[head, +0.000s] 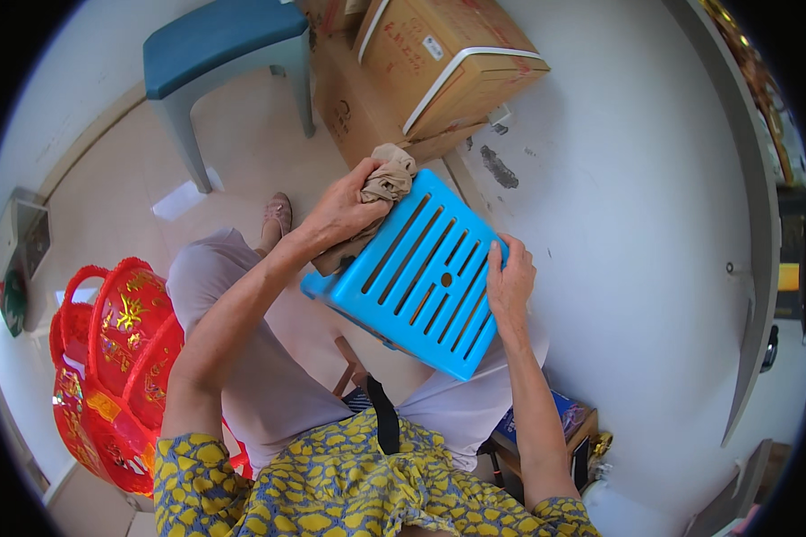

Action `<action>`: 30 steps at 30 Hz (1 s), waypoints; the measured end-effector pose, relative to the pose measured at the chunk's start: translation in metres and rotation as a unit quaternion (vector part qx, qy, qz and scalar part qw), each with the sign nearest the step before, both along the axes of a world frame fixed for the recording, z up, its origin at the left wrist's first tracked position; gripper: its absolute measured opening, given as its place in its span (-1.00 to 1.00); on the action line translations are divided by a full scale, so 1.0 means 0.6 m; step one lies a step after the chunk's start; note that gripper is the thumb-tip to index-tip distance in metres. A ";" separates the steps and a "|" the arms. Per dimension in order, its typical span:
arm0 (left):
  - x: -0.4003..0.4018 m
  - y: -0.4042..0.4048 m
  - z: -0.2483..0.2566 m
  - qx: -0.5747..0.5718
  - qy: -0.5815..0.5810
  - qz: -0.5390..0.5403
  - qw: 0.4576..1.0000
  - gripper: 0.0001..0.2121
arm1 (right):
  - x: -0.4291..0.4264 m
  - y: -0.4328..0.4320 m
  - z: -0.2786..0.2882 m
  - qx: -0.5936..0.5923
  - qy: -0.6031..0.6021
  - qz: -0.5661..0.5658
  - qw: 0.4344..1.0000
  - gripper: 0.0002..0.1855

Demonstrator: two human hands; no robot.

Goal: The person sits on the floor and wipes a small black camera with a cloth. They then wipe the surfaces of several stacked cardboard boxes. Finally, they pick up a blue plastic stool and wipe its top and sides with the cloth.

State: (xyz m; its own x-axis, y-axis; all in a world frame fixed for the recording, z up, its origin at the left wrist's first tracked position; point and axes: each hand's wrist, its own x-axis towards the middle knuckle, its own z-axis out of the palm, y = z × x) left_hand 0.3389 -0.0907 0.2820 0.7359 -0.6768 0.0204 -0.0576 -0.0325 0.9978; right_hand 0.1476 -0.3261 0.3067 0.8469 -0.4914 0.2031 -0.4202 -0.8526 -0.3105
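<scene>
A blue plastic stool point(416, 309) with a slotted top and a small round hole is tilted above my lap. My right hand point(512, 285) grips its right edge, thumb on the top face and fingers wrapped behind. In my left hand point(349, 208) is a bunched beige cloth point(389, 176), held against the stool's upper left edge. Part of the cloth hangs down along the stool's side under my wrist. The stool's legs are mostly hidden beneath its top.
Strapped cardboard boxes point(443, 60) are stacked ahead by the white wall point(618, 221). A taller blue-grey plastic stool point(225, 43) stands at the upper left. Red decorated baskets point(117, 322) are beside my left knee. Low on my right is a wooden stand point(581, 433) holding a blue packet.
</scene>
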 end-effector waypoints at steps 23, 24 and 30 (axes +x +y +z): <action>-0.222 -0.143 0.101 0.214 -0.363 0.035 0.906 -0.42 | 0.019 -0.020 -0.051 0.000 -0.179 -0.017 0.984 -0.84; -0.227 -0.146 0.106 0.232 -0.355 0.032 0.905 -0.40 | 0.020 -0.020 -0.050 0.001 -0.180 -0.021 0.983 -0.84; -0.242 -0.092 0.129 0.178 -0.370 0.042 0.911 -0.45 | 0.018 -0.033 -0.060 0.074 -0.187 -0.039 0.979 -0.83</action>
State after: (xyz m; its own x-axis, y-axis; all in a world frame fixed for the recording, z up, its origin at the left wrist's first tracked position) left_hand 0.1938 -0.1462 0.3596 0.6598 -0.6795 0.3209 -0.6918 -0.3823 0.6126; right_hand 0.1587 -0.3462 0.2707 0.6856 -0.5986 0.4143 -0.3148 -0.7569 -0.5727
